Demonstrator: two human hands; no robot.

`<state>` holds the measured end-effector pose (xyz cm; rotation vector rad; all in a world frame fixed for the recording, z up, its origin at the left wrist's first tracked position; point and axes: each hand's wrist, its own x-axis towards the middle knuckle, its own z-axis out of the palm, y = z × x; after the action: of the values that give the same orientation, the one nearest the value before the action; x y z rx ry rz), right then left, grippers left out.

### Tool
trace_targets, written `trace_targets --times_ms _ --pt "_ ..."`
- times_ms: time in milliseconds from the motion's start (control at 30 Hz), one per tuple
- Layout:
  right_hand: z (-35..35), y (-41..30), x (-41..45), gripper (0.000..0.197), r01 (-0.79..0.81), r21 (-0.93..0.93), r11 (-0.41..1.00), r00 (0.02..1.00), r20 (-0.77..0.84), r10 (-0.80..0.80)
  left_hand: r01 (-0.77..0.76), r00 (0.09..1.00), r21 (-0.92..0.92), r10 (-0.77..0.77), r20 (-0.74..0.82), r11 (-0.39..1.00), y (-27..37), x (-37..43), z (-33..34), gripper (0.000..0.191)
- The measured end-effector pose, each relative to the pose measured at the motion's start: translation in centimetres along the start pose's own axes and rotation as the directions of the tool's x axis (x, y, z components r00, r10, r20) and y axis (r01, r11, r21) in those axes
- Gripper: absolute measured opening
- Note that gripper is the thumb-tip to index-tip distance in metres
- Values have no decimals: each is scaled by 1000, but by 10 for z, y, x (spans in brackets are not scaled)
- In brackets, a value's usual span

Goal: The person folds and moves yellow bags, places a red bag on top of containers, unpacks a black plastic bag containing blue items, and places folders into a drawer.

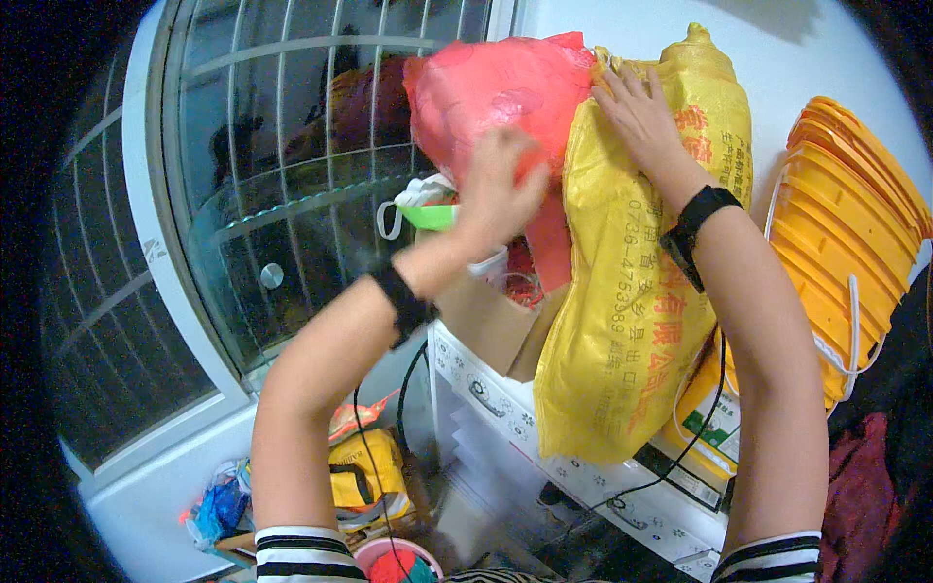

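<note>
A large yellow woven plastic sack (619,321) bearing printed writing leans upright on a patterned white surface. My right hand (641,109) lies on its upper part, fingers fairly straight and slightly apart. To its left is a bulging pink-red plastic bag (503,95). My left hand (503,189), blurred by motion, is in front of that bag's lower part with its fingers curled; whether it grips any of the plastic cannot be made out. Below it stands an open cardboard box (488,321), with red material partly visible inside. A white and green item (423,208) sits beside my left hand.
Stacked yellow plastic buckets (845,211) with white handles stand on the right. A barred glass window (291,146) is on the left. A black cable (678,459) crosses the patterned surface (496,401). Below are a yellow bag (372,466) and a pink basin (364,554).
</note>
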<state>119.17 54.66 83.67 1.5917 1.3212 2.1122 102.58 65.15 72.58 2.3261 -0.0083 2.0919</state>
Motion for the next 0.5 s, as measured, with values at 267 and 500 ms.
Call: trace_targets --times_ms 267,500 --pt "-79 -22 -27 32 -71 361 930 989 -94 112 637 646 -112 -450 617 762 110 -142 68 68" --pt "-114 -51 -105 22 -95 485 869 990 137 31 840 510 -517 -561 652 164 99 -173 133 56"
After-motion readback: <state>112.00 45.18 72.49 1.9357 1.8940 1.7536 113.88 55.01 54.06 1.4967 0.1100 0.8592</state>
